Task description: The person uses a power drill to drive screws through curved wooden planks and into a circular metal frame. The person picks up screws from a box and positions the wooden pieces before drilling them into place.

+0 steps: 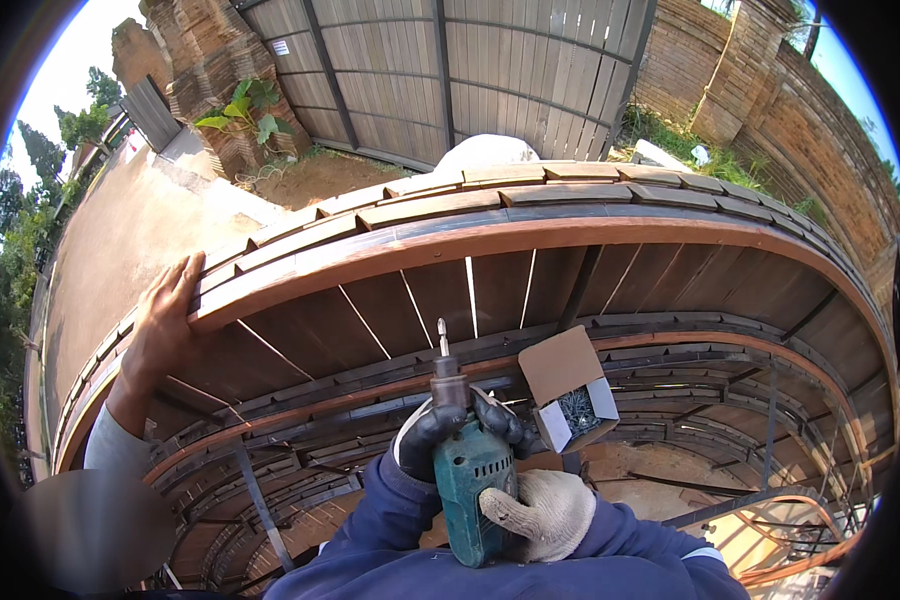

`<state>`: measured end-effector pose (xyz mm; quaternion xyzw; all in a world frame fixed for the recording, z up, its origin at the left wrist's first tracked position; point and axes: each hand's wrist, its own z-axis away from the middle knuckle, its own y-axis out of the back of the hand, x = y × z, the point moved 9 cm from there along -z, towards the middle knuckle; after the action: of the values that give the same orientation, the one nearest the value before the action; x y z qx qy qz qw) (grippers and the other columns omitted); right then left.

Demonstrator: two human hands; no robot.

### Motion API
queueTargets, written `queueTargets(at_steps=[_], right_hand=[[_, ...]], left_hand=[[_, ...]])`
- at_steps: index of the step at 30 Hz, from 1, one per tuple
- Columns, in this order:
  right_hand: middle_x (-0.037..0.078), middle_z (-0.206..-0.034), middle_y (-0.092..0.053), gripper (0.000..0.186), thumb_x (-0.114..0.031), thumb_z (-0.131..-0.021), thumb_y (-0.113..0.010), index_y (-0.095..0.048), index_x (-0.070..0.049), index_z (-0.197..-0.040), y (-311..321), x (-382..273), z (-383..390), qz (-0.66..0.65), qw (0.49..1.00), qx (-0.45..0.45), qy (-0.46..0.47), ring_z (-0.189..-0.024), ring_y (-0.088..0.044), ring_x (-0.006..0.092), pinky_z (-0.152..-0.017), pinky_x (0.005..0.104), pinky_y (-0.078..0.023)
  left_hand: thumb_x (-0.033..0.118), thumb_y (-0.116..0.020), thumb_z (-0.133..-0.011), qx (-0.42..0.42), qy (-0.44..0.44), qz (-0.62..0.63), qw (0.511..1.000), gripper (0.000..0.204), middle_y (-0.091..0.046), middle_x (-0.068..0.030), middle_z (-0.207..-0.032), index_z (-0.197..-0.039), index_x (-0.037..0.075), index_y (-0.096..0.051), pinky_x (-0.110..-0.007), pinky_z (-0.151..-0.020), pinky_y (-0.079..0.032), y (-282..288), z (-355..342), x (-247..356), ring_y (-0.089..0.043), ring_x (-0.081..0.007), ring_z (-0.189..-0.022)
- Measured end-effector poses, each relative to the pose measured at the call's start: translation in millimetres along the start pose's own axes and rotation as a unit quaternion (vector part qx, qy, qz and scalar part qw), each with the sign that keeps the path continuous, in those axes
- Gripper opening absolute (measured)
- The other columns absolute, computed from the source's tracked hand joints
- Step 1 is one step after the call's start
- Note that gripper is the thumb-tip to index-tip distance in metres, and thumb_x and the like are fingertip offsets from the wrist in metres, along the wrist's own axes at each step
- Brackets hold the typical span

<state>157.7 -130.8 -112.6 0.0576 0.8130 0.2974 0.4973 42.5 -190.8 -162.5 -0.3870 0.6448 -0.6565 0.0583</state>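
A teal power drill (472, 490) points away from me, with a bit (443, 338) in its dark chuck. My left hand (432, 438), in a dark-coated glove, is closed round the front of the drill just behind the chuck, with fingertips showing on its right side. My right hand (545, 513), in a cream knit glove, grips the drill's rear, its thumb across the top of the body; the lower fingers are hidden. Just beyond my right hand, an open cardboard box (560, 368) holds many grey screws (577, 408).
A curved wooden rail (450, 243) topped with overlapping slats crosses ahead. Curved slatted tiers and metal struts (262, 505) lie below. At the left another person's bare hand (165, 305) rests on the rail's edge. Farther off stand a slatted gate (390, 75) and brick walls (690, 80).
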Motion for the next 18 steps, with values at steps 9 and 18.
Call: queueTargets(at_steps=[9, 18], right_hand=[[0.021, -0.094, -0.062, 0.101, -0.016, -0.077, -0.08, -0.034, -0.048, -0.161, -2.3, -4.3, 63.0, 0.119, 0.986, -0.106, -0.039, -0.082, -0.07, 0.037, -0.068, 0.0469, -0.059], [0.021, -0.092, -0.06, 0.089, -0.031, -0.079, -0.081, -0.044, -0.04, -0.159, -0.8, -28.8, 97.4, 0.096, 0.992, -0.064, 0.05, -0.078, -0.069, 0.0362, -0.067, 0.0475, -0.058]], left_hand=[[0.011, -0.069, -0.089, 0.201, 0.093, -0.225, 0.949, 0.008, -0.065, -0.0119, -0.072, -0.085, 0.005, -0.065, -0.061, -0.096, -0.055, -14.4, 20.6, -22.4, -0.073, -0.0372, -0.093], [0.008, -0.073, -0.091, 0.131, -0.006, -0.313, 0.941, 0.013, -0.075, -0.017, -0.089, -0.086, 0.002, -0.063, -0.048, -0.089, -0.06, -71.6, 66.6, -36.1, -0.075, -0.0313, -0.095]])
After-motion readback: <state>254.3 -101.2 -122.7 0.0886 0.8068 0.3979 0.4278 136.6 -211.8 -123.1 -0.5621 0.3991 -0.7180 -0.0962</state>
